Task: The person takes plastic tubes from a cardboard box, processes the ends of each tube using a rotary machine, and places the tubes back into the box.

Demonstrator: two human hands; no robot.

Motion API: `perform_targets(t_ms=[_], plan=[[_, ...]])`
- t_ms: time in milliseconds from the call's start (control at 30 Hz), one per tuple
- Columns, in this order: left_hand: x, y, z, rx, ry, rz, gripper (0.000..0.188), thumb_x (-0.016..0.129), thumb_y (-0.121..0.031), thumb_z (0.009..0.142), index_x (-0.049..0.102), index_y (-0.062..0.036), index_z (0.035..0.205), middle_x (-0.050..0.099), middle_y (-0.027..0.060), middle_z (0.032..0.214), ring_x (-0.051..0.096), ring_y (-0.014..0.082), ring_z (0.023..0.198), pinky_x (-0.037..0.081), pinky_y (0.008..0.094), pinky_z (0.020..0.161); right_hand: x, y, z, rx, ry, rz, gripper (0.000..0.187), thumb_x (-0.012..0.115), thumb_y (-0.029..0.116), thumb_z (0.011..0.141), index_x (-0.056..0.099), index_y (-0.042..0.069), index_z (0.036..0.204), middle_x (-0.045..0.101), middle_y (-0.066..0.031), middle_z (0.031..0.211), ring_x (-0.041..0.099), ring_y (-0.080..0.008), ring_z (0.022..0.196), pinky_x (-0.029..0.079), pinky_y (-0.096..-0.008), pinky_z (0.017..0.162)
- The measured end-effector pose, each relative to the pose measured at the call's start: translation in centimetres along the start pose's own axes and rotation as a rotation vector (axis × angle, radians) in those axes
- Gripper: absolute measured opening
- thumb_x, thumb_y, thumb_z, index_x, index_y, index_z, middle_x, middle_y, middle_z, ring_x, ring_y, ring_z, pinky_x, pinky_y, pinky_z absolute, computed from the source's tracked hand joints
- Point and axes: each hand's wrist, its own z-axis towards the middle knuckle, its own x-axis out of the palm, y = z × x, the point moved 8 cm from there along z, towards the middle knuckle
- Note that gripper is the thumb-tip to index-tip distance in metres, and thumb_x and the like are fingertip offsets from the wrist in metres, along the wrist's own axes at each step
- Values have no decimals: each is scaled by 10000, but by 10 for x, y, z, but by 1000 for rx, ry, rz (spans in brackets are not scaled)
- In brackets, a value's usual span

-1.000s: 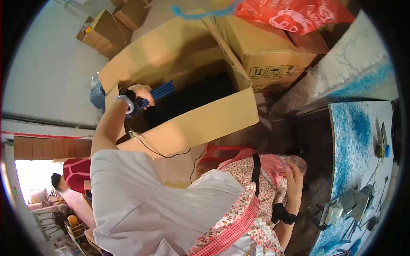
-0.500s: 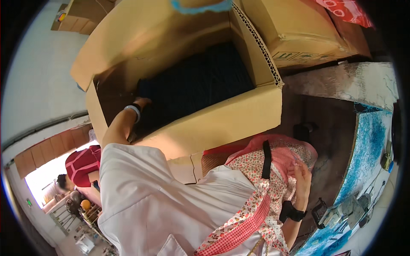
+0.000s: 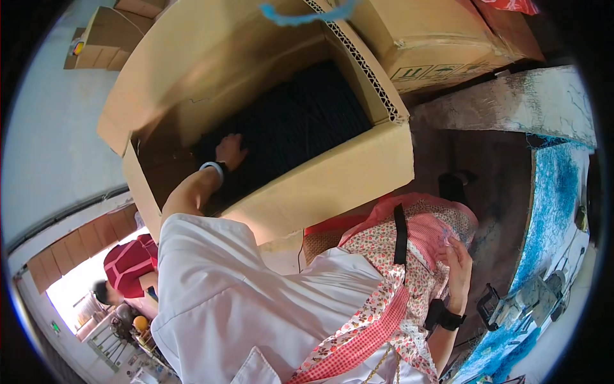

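My left hand (image 3: 231, 152) reaches into a large open cardboard box (image 3: 326, 168). Its fingers are apart and lie on the dark navy, cloth-like pieces (image 3: 300, 115) stacked in a row inside. Whether the hand touches more than the upper edges is hard to see in the shadow. By my lap, my right hand (image 3: 456, 261) is closed, its fingertips together over the floral and pink-checked apron (image 3: 419, 233). Something small and pale seems to be at those fingertips, too small to name.
Another cardboard box (image 3: 441, 54) stands behind at the right. A grey ledge (image 3: 511, 96) and a blue-covered machine table (image 3: 550, 198) with a metal machine part (image 3: 524, 310) lie to the right. At the lower left is another person in a red top (image 3: 131, 265).
My left hand has moved from the left end of the dark pieces onto their top, and more of it shows. The view has shifted slightly; my right hand stays by the apron.
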Motion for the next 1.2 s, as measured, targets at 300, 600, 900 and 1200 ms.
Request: perform_targets(t_ms=[300,600,900,1200], plan=[[16,-2,-1,-322,49,-403,484,670,-250,746,478,-55,1146,616,209,1052,583,380,998,467,447,849,7,0,7,12,-33,-36,317,501,137,934,524,-45,1193,624,-67,843,589,-113,763,478,-244,689],[27,36,-7,-463,131,-241,496,682,-277,736,454,-54,1116,608,228,1072,580,391,1025,453,458,886,5,-2,7,11,-55,-59,305,510,117,927,534,-48,1182,625,-63,828,577,-104,743,471,-241,676],[123,243,-4,-604,115,-104,667,563,-565,788,583,47,1051,581,268,1142,556,407,1076,438,455,917,1,-13,18,-10,40,40,290,499,123,934,538,-37,1173,617,-58,811,574,-102,718,468,-231,657],[162,111,9,-96,509,24,436,386,-367,937,573,-44,1162,544,243,1212,553,379,1068,438,442,911,6,-9,10,5,-54,-19,290,495,124,935,535,-38,1172,615,-56,807,571,-103,699,465,-228,650]])
